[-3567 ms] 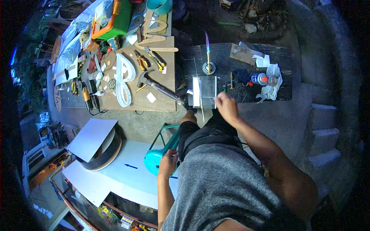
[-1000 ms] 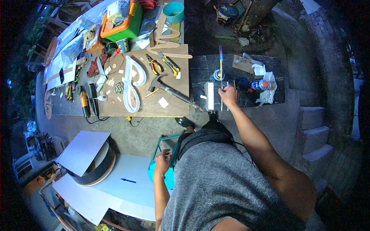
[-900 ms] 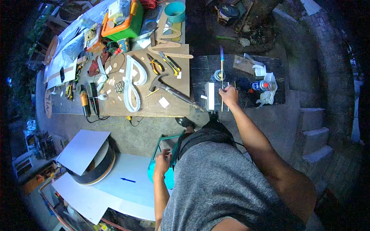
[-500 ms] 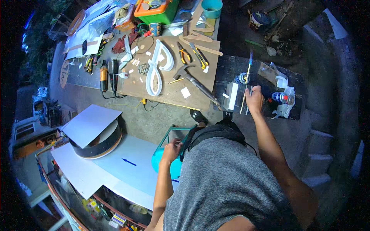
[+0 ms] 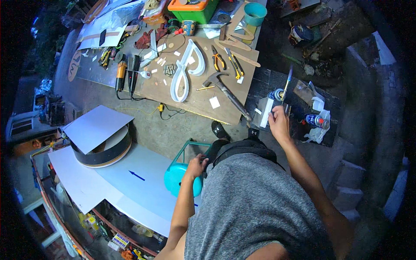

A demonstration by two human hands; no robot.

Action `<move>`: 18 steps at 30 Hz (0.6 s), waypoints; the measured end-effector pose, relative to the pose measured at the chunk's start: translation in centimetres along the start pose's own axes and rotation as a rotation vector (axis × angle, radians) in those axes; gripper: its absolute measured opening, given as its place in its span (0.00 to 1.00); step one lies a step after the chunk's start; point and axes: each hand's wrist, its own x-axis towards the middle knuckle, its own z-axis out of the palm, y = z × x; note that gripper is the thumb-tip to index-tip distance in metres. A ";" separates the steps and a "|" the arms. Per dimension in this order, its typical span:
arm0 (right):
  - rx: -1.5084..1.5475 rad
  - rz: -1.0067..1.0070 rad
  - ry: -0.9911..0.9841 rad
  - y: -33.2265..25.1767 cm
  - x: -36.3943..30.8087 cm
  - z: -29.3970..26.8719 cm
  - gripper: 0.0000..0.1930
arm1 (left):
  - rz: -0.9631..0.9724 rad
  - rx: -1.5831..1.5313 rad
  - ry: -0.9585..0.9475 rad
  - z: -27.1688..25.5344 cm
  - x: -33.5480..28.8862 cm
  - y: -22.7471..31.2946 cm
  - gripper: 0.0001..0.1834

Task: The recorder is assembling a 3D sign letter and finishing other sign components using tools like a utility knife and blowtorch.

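Note:
My right hand [image 5: 280,124] reaches to the dark low table at the right. Its fingers are closed at the edge of a narrow white strip [image 5: 267,113], which lies on a grey block. What they pinch, if anything, cannot be made out. Just beyond them stands a blowtorch can [image 5: 276,94] with a brass nozzle and a bluish flame. My left hand [image 5: 197,166] hangs beside a teal plastic stool [image 5: 177,177], fingers loosely curled and nothing visible in them. On the workbench lies a white looped letter-like form [image 5: 180,82].
The brown workbench board [image 5: 164,93] carries a hammer [image 5: 227,92], orange-handled pliers [image 5: 218,58], a yellow cutter [image 5: 236,65] and a heat gun [image 5: 121,73]. A blue can [image 5: 316,120] lies right of my right hand. White sheets [image 5: 143,184] and a round drum [image 5: 104,149] are at left.
My right hand has moved left and nearer my body, away from the flame; the thin stick-like piece at its fingers no longer shows clearly. My left hand stays by the stool. The view has shifted slightly.

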 end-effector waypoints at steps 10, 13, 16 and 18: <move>0.018 -0.045 -0.025 -5.2 -2.5 3.3 0.12 | 0.024 -0.008 0.038 -5.2 3.0 -0.2 0.18; 0.011 -0.017 -0.029 -7.3 -3.3 4.5 0.12 | 0.032 0.053 0.054 -7.7 5.0 -1.8 0.17; 0.081 -0.035 -0.049 -8.4 -4.4 5.5 0.12 | 0.030 -0.034 0.101 -9.6 5.6 -3.1 0.16; 0.076 -0.042 -0.091 -8.8 -5.2 5.6 0.12 | 0.020 -0.213 0.133 -9.9 6.1 -5.2 0.15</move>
